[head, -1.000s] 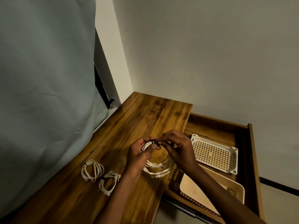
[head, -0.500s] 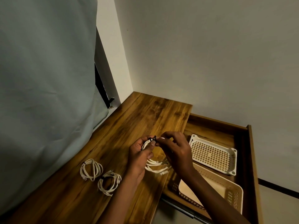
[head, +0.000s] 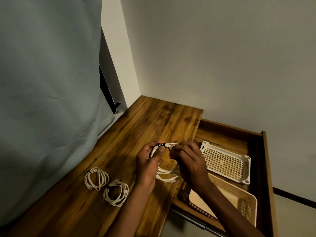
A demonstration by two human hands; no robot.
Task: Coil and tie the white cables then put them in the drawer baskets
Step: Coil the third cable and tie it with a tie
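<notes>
The left hand gripped the white cable coil at its top, thumb pressed over the black tie, while the right hand pinched the tie's free end just beside it. The coil hung between both hands above the tabletop, close to its right edge, its lower loops reaching almost to that edge.

To the right, below the tabletop's edge, the open drawer held a white basket at the back and a beige basket nearer the person, the two just beside each other. Two tied coils, the far tied coil and the near tied coil, lay side by side on the tabletop to the left, well apart from the hands. A grey curtain hung along the tabletop's left side.

Compared with half a second earlier, the right hand's fingers had closed lower around the tie, and the two tied coils lay where they had been.
</notes>
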